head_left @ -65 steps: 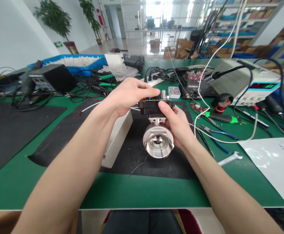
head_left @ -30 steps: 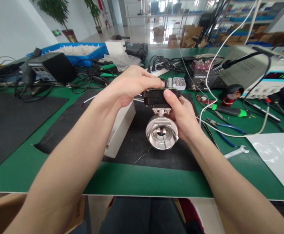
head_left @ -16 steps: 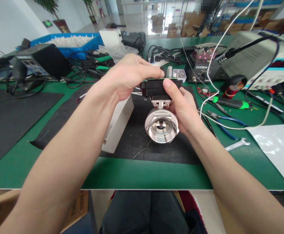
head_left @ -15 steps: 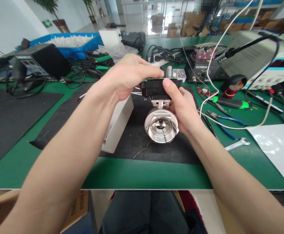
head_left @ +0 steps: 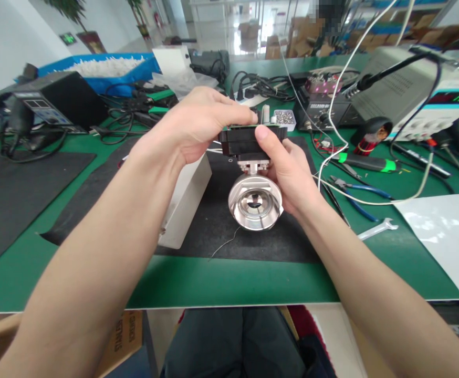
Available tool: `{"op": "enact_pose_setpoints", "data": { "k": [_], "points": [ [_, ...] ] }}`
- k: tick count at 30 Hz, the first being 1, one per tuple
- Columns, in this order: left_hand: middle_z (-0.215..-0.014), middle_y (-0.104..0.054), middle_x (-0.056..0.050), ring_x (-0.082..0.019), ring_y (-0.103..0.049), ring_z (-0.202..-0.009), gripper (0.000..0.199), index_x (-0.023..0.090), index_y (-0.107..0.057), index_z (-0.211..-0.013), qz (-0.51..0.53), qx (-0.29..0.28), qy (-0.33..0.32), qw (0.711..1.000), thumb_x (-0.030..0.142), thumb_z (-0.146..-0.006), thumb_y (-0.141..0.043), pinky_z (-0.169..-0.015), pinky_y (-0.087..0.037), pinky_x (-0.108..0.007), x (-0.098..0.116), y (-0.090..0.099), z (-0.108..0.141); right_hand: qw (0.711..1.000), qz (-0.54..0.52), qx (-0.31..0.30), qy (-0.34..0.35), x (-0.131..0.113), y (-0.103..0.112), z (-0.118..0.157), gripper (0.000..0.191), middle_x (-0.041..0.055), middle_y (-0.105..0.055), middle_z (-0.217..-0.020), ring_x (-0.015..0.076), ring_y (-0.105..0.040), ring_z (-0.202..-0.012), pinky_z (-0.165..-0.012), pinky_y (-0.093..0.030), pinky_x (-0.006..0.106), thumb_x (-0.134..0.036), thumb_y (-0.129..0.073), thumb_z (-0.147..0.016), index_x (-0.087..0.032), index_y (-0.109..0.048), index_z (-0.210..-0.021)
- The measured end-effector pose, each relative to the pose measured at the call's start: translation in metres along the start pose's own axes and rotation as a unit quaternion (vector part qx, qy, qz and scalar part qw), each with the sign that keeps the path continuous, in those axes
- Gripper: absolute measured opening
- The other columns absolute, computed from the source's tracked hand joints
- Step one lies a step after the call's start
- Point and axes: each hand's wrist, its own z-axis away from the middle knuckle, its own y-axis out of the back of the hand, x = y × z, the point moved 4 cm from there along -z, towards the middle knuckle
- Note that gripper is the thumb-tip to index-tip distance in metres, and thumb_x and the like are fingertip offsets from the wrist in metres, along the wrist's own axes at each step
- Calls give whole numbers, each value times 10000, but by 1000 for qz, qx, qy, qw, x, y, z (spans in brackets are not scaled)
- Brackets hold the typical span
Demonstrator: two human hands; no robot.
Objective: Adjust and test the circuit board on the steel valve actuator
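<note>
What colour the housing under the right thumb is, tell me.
The housing is black; it shows in the head view, the only one.

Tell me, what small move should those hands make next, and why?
Perhaps raise the left hand slightly: its fingers cover part of the top of the black box, hiding whatever they touch. The right hand holds the box's side, so the box should probably stay steady above the metal fitting.

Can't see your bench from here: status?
Left grip at small parts atop black housing; right grip clasping its side. Steel valve attached beneath. Pale box close on the left, thin wire nearby.
</note>
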Motion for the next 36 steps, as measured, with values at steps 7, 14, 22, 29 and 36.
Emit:
{"op": "enact_pose_setpoints", "data": {
  "k": [7, 14, 22, 29, 36],
  "points": [
    [-757, -667, -98, -184, -608, -660, 167, 59, -753, -782, 8, 9, 2, 1000, 213, -736, -800, -578, -461, -319, 0, -1, -1, 1000, 5, 5, -14, -3, -2, 2, 527, 63, -772, -1085, 350, -705, -1237, -990, -632, 472, -610, -754, -856, -203, -679, -1183],
    [-766, -688, -109, -185, -622, -667, 136, 47, -763, -802, 24, 3, 0, 1000, 175, -771, -800, -583, -467, -320, 1, 1, 0, 999, 4, 17, -28, -3, -1, 3, 423, 63, -773, -1110, 318, -720, -1204, -981, -641, 447, -599, -760, -861, -229, -664, -1043],
    [-712, -667, -79, -161, -594, -612, 92, 58, -745, -764, 32, 3, 7, 999, 141, -786, -778, -556, -449, -313, 1, -2, 1, 1000, -4, 18, -21, -2, 0, 3, 448, 70, -780, -1127, 305, -733, -1171, -991, -642, 440, -603, -770, -850, -232, -661, -1076],
    [-727, -675, -71, -163, -601, -648, 146, 88, -746, -742, 20, -1, 12, 1000, 208, -789, -813, -590, -441, -314, -3, -1, 1, 999, -25, 6, -20, -2, 0, 2, 467, 68, -785, -1104, 305, -739, -1148, -990, -634, 453, -608, -806, -818, -231, -681, -1064],
    [-929, -712, -63, -221, -691, -909, 304, 157, -770, -892, -57, -18, -7, 998, 453, -876, -838, -794, -537, -324, 10, 19, -2, 998, -31, 44, -41, -1, 3, 2, 458, 79, -807, -1114, 319, -784, -1036, -888, -670, 461, -601, -842, -791, -244, -691, -1034]
  ]
}}
